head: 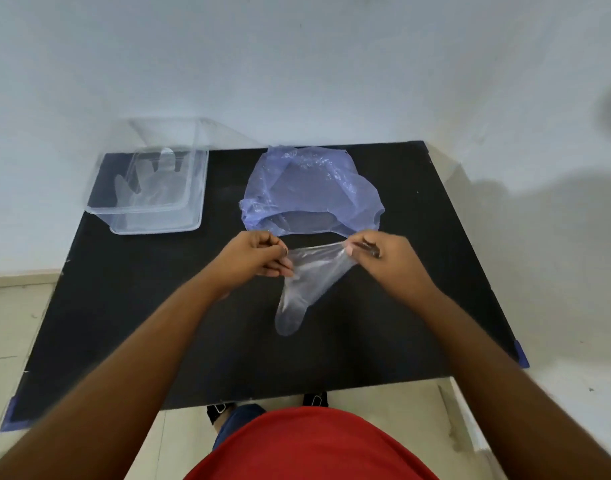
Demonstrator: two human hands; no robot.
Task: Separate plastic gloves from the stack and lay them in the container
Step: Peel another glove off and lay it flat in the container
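Clear glove (pixel 307 282) (stretched) between both hands (pixel 259 254)

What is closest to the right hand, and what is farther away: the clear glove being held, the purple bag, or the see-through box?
From the right hand, in the head view:
1. The clear glove, pinched in its fingers and hanging between both hands.
2. The purple bag, just behind the hands.
3. The see-through box, far off to the left at the back.

Two hands (pixel 259 252), two clear gloves (pixel 307 282), one container (pixel 151 216), one blue bag (pixel 311 188).
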